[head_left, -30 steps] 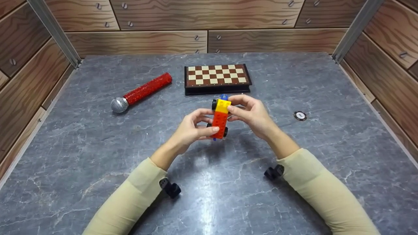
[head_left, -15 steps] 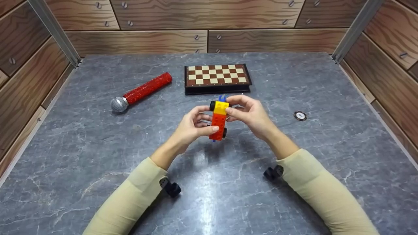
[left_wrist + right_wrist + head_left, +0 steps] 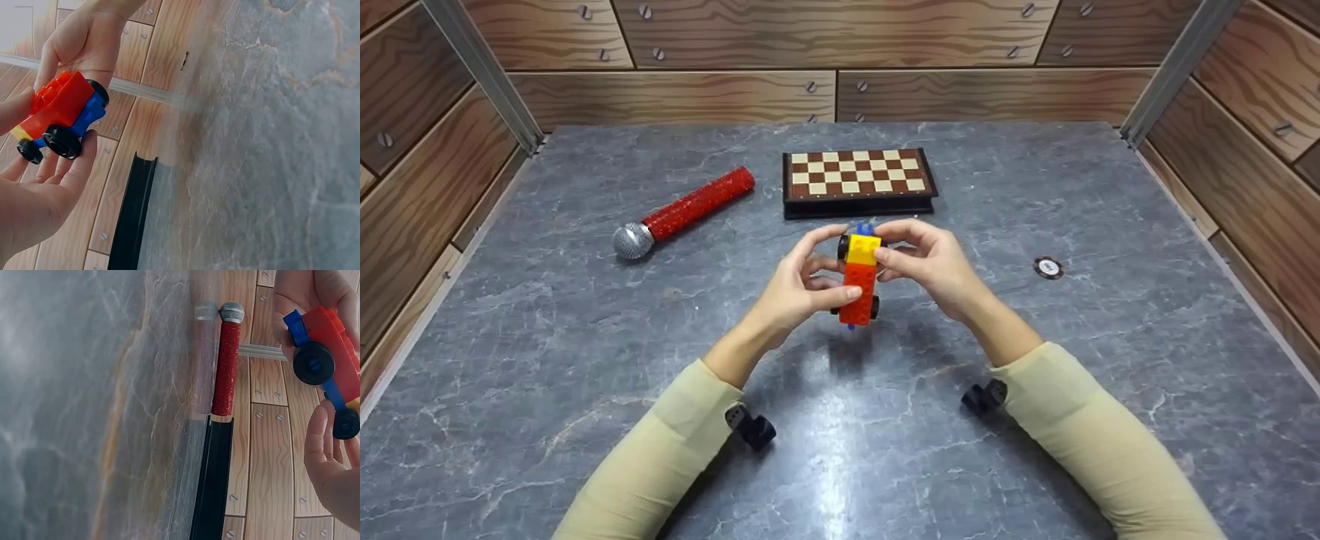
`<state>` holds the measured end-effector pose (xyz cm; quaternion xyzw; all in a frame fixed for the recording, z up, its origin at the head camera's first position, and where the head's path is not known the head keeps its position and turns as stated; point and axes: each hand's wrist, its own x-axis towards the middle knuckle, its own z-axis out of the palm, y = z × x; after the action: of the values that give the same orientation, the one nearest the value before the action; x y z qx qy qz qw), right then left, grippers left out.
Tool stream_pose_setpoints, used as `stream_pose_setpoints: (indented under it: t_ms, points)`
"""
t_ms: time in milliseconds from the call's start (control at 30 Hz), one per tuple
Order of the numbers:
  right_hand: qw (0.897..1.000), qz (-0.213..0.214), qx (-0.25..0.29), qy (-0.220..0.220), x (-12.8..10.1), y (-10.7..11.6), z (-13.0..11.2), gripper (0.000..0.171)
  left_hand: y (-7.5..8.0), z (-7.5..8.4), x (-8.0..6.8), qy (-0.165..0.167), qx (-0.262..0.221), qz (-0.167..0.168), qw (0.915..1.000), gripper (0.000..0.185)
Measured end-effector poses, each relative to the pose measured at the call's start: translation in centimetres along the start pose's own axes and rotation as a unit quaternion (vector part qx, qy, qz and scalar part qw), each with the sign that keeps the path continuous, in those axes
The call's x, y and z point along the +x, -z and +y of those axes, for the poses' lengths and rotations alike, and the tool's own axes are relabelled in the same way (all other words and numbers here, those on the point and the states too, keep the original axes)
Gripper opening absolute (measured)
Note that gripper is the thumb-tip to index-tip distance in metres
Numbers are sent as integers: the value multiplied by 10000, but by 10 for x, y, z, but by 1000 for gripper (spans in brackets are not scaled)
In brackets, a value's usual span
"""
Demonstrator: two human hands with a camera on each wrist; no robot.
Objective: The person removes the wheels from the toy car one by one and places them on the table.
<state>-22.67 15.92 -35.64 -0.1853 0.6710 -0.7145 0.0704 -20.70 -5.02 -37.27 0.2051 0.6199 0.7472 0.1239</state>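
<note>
**A light grip on the toy car, held above the desk**

We hold the toy car (image 3: 860, 276) in the air in front of the chessboard (image 3: 858, 175), nearer to us than the board. Our left hand (image 3: 799, 289) pinches its red part from one side; our right hand (image 3: 934, 259) pinches the yellow end from the other. Both hands are clamped on it with fingertips only.

We see three risks. If we twist or pull the two ends apart, the yellow brick may snap off and the rest drop onto the desk (image 3: 585, 337). A dropped car could roll on its black wheels (image 3: 62, 140) toward the chessboard. Our fingers (image 3: 84, 160) also lie close to a wheel, so a slip there could loosen the grip.

The microphone (image 3: 682, 212) lies left of the chessboard, a small round disc (image 3: 1048, 267) to its right, both well apart from our hands.
</note>
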Motion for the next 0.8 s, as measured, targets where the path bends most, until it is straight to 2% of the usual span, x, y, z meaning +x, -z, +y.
stream_pose_setpoints:
  t_ms: [267, 633, 800]
  points:
    - [10000, -43, -73, -51, 4, -3, -2, 34, 5, 2, 1, -145, 210, -240, 9994, 67]
    - [9996, -76, 263, -20, 4, 1, -4, 34, 7, 5, 1, -232, -126, -68, 9996, 65]
    - [9991, -143, 385, -51, 1, 5, -5, 33, 5, 7, 0, -283, -159, -131, 9994, 65]
